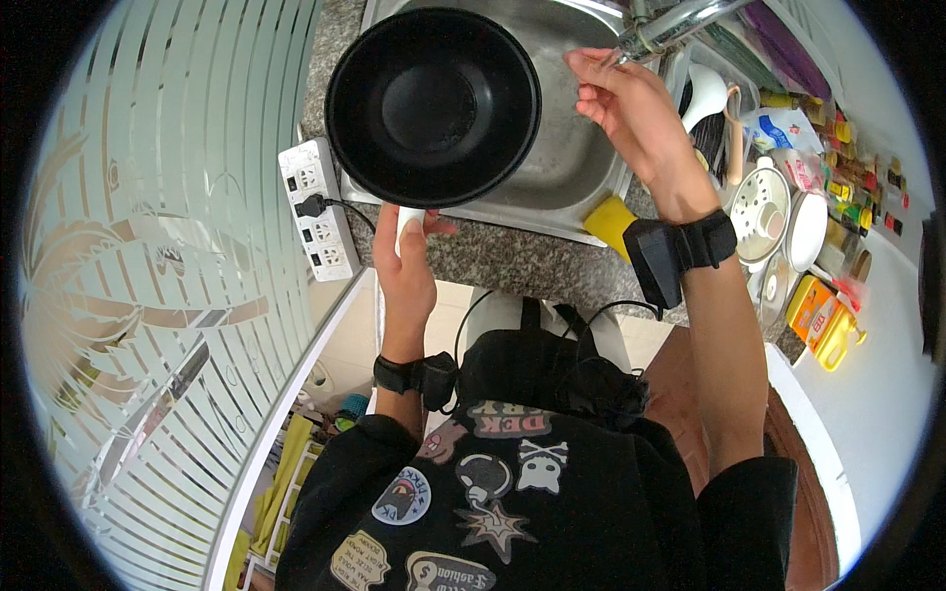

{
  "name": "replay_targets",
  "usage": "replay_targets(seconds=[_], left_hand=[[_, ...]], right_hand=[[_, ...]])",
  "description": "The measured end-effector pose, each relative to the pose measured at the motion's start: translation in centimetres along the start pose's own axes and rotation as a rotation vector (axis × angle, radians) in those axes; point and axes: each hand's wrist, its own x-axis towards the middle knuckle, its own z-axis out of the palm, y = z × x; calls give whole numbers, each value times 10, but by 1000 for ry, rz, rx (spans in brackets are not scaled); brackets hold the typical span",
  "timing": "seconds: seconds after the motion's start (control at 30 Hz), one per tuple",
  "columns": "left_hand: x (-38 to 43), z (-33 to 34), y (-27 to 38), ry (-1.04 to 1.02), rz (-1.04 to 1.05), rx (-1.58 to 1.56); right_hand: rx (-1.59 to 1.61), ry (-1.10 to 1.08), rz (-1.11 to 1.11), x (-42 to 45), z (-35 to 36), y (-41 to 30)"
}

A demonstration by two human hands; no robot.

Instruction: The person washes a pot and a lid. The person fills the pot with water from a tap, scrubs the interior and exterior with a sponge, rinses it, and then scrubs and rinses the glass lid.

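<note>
A black non-stick wok [432, 107] is held over the left part of a stainless steel sink [565, 140]. My left hand [405, 258] grips its white handle [409, 225], with the thumb along the top. The inside of the wok faces up and holds nothing that I can make out. At the sink's right side, my right hand [628, 107] is raised by the chrome faucet spout [643, 41]. Its fingers are loosely bent and apart, with nothing visible in them. Whether it touches the spout I cannot tell.
A yellow sponge or cloth [610, 225] lies at the sink's front right corner. On the granite counter [510, 258], a white power strip [318, 210] with a plugged cord lies left. Right are a utensil bin with a white ladle [706, 96], lids [761, 210] and a yellow bottle [824, 321].
</note>
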Motion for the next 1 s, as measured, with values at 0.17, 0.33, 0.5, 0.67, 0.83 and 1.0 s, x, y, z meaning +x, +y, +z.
replay_targets(seconds=[0.17,0.33,0.5,0.67,0.83,1.0], left_hand=[[1,-5,-6,-23,46,-12],[7,-10,0,-27,-83,-109],[8,-8,-1,-21,-138,-233],[7,-16,3,-82,-214,-415],[5,-18,13,-126,-287,-406],[-3,-21,13,-130,-259,-297]], right_hand=[[-30,12,-70,-2,3,7],[-51,29,-120,-10,4,16],[-14,43,-55,4,-5,19],[34,34,-83,2,-3,19],[78,19,-86,-2,-1,17],[138,-38,-63,-5,0,14]])
